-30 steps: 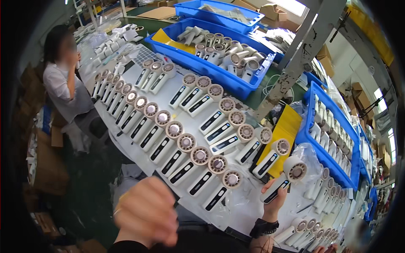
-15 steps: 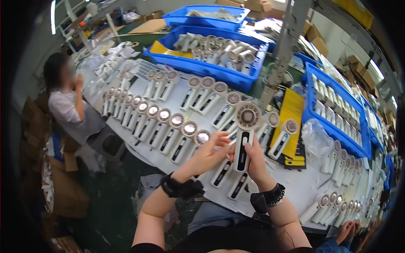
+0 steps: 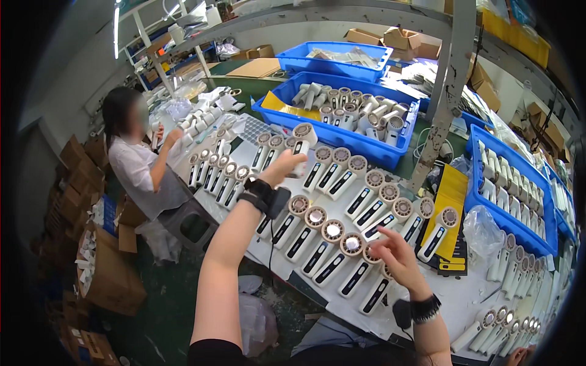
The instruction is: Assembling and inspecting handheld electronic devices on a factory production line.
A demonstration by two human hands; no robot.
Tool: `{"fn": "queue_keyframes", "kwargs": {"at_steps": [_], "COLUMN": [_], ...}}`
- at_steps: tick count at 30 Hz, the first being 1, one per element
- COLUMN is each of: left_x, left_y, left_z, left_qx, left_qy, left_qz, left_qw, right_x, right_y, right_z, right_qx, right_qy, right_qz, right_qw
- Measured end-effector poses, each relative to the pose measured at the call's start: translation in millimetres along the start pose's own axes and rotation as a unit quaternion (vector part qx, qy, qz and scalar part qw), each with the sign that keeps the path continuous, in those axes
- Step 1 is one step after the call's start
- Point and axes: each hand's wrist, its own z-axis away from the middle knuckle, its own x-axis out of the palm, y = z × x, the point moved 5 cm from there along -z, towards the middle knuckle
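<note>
My left hand [image 3: 285, 168] reaches out over the table, its fingers closed around the handle of a white handheld fan [image 3: 303, 135] with a round grille head. That fan is beside the back row of similar fans, partly hidden by the hand. My right hand [image 3: 397, 259] hovers above the near row, fingers apart and holding nothing. Just beneath it lies a fan [image 3: 357, 276] with a black strip on its handle. Another near-row fan [image 3: 334, 230] has a shiny, reflective centre.
Blue bins of fans [image 3: 397, 157] and more fans [image 3: 513, 213] stand behind. A metal post [image 3: 434, 140] rises at the table's back. Yellow sheet [image 3: 453, 201] and clear plastic bag [image 3: 482, 229] lie right. A co-worker [image 3: 143, 152] sits left; another person's hand [image 3: 517, 355] shows lower right.
The fan held up in my right hand has left it. My left hand has stretched away to the far left with a fan, while my right hand hangs over the near row. The view has shifted.
</note>
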Motion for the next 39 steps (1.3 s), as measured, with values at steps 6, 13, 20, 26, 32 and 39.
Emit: {"fn": "queue_keyframes", "kwargs": {"at_steps": [6, 13, 20, 26, 32, 39], "left_x": [-45.6, -50.6, -41.1, 6.0, -14.7, 14.4], "left_y": [-53.1, -87.2, -87.5, -70.1, -98.7, -20.3], "left_z": [-73.3, -105.7, -105.4, -104.9, -120.4, -43.5], "left_qx": [-0.010, -0.107, 0.049, -0.135, -0.091, 0.096], "left_qy": [0.025, 0.017, 0.075, -0.102, -0.051, 0.025], "left_qz": [-0.298, -0.366, -0.589, -0.561, -0.471, -0.147], "left_qw": [0.954, 0.924, 0.803, 0.810, 0.876, 0.984], "right_x": [-71.1, -90.0, -100.5, -98.9, -91.2, -97.2], "right_y": [46.5, 55.6, 68.9, 90.8, 100.2, 101.0], "right_z": [90.0, 149.8, 177.8, 204.7, 208.1, 210.3], "right_qx": [0.057, 0.098, 0.119, 0.134, 0.120, 0.108], "right_qy": [0.169, 0.316, 0.373, 0.391, 0.361, 0.366], "right_qz": [-0.001, -0.029, -0.015, 0.015, 0.099, 0.112], "right_qw": [0.984, 0.943, 0.920, 0.910, 0.919, 0.917]}}
